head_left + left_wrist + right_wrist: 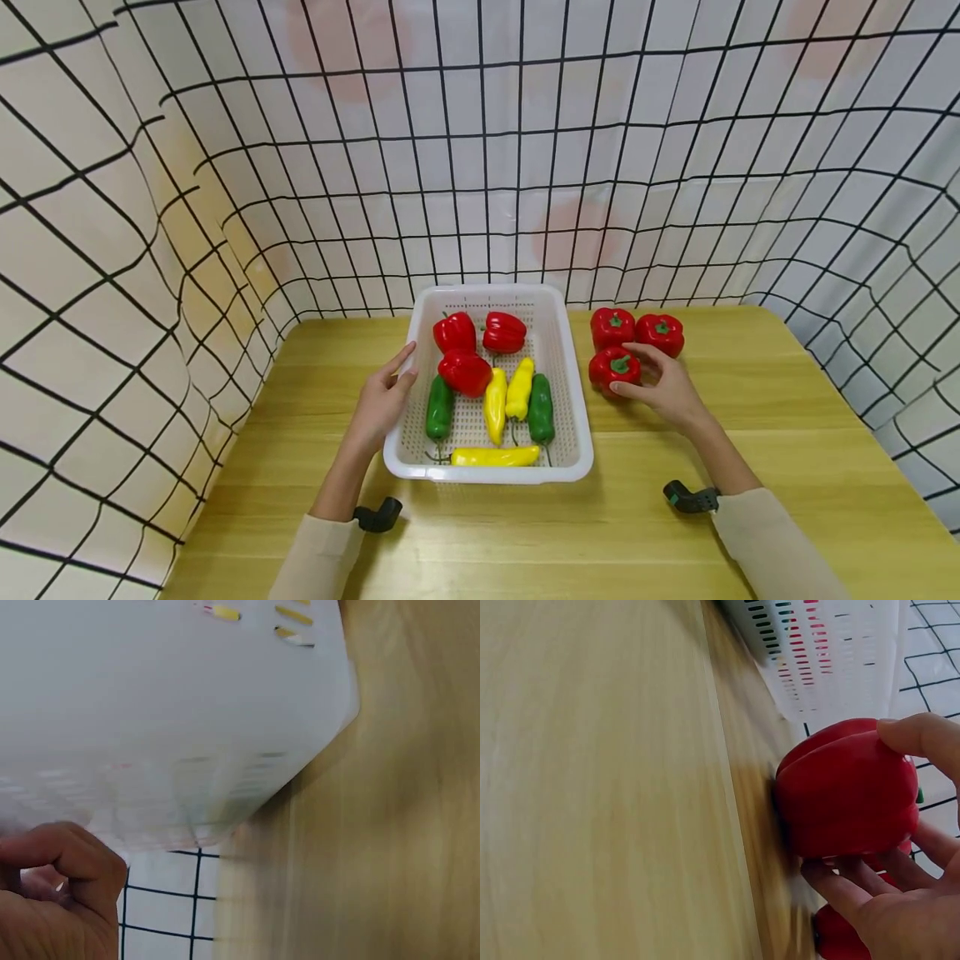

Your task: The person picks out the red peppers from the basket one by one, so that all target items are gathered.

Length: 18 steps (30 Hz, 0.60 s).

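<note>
A person in pale sleeves, a black device at each wrist, works at a wooden surface bearing a white perforated basket, a yellow pepper lying along the inside of its near wall. Farther in, two slanting yellow peppers lie between two green peppers. The left hand is at the basket's left rim, its fingers bent; whether they close on it, one cannot tell. Just beside the basket's right side, the right hand holds a red bell pepper, stem up, fingers spread to its width, with the thumb on one side and the others opposite. Three red peppers cluster in the basket's far half, while two loose red peppers sit on the surface just beyond the held one, before a black wire grid backed in white
</note>
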Available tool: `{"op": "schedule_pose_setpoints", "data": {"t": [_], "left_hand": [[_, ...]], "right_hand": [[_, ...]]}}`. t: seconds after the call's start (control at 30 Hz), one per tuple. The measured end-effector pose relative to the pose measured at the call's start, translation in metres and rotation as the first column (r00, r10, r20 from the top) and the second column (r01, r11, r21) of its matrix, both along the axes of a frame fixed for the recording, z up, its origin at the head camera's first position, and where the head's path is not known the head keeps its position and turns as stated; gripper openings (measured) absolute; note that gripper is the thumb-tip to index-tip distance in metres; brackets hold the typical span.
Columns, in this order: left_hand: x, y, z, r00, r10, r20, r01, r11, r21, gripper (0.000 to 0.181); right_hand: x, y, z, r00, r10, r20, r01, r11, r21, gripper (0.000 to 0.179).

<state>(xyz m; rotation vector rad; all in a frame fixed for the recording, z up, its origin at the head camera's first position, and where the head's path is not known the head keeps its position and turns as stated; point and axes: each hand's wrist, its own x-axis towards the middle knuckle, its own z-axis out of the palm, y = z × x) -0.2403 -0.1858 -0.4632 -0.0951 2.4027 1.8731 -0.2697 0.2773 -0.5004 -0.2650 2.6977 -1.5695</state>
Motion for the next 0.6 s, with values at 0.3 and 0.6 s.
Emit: {"op": "schedule_pose_setpoints", "data": {"t": [0.3,0.6], "left_hand": [[0.001,-0.021,0.001,0.978,-0.208,0.002,0.208,0.978,-0.022,0.06],[-0.001,-0.015,0.001,0.996,-0.088,-0.018,0.086,0.991,-0.104,0.058]], "right_hand": [[0.006,0.0,0.003,0.999,0.038,0.005,-0.038,0.999,0.012,0.083],[0.018,0.003,0.023,0.988,-0.008,-0.151,0.021,0.997,0.081,0.073]]}}
